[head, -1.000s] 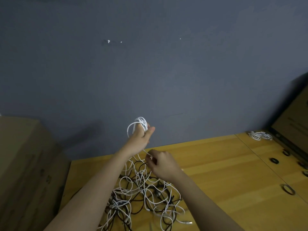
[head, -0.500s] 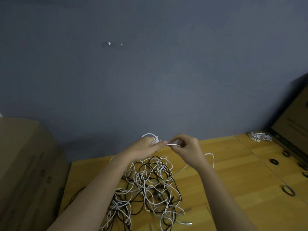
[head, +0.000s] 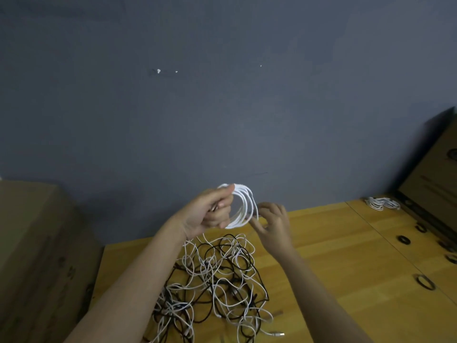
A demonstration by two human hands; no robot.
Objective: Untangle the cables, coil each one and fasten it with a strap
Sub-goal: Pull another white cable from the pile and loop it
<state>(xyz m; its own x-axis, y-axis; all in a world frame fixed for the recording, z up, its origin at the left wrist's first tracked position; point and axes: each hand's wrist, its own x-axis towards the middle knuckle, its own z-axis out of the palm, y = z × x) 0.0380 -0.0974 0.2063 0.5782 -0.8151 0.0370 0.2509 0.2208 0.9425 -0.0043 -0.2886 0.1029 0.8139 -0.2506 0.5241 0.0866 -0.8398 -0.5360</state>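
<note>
The left hand [head: 210,214] is raised above the wooden surface [head: 346,280], its grip curled round a white coil [head: 243,206] of several loops, with the thumb on top pressing the strands against the fingers; the coil stands roughly upright and hangs clear of the wood. Just at 3 o'clock of it, the right hand [head: 273,222] meets the coil's lower right edge, its fingertips drawn together on a strand there (whether they pinch a loose end or one of the loops is too small to tell). Directly below both hands, toward 6 o'clock, lies the tangle [head: 217,288], a loose heap of white and black cables crossed over each other, spreading from under the wrists down to the lower edge of the view; one white plug end [head: 278,334] pokes out at its 5 o'clock side. Well apart, at 2 o'clock near the far right corner of the surface, rests a second white bundle [head: 382,203] already gathered into loops. Along the right side, from about 3 to 4 o'clock, several dark rings [head: 424,282] lie flat and separate on the wood. A cardboard box [head: 37,256] stands at 9 o'clock beside the surface, and a grey wall [head: 222,107] fills everything behind.
</note>
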